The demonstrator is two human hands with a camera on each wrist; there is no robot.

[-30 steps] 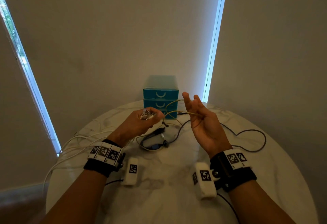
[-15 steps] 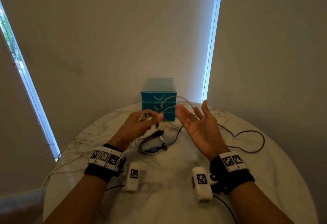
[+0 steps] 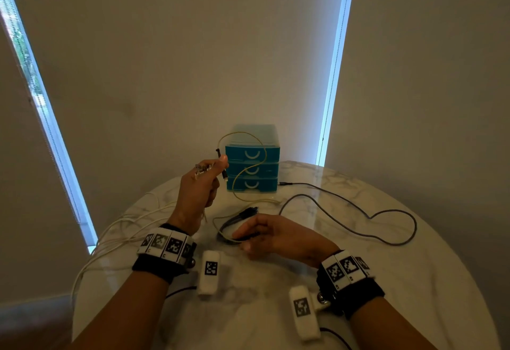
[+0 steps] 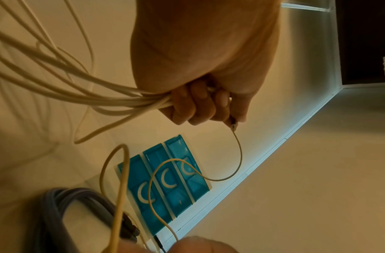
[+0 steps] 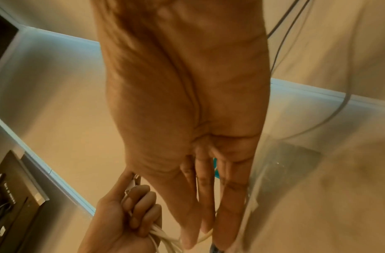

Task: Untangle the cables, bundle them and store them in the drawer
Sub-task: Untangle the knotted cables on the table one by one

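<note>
Left hand [image 3: 199,184] is raised above the surface [image 3: 358,280] near its far-left edge in the head view, fist closed round a gathered bunch of white cables [image 3: 121,228] that trail off the left edge, with the thumb pinning the dark plug end of a thin yellowish cable [image 3: 249,173]; this probably keeps the sorted ends together while the rest is freed. That cable loops up in front of the teal drawer unit [image 3: 252,168] at the far edge, all three drawers closed. Right hand [image 3: 271,235] lies low mid-surface, fingers loosely bent over a dark coiled cable [image 3: 234,221]; whether it grips anything I cannot tell. A grey cable [image 3: 386,225] snakes loose toward the right edge. From the left wrist, the curled fingers [image 4: 193,106] clamp the white strands and the yellowish cable arcs across the drawers. From the right wrist, the right hand's fingers [image 5: 205,196] run nearly straight, seemingly reaching for slack.
</note>
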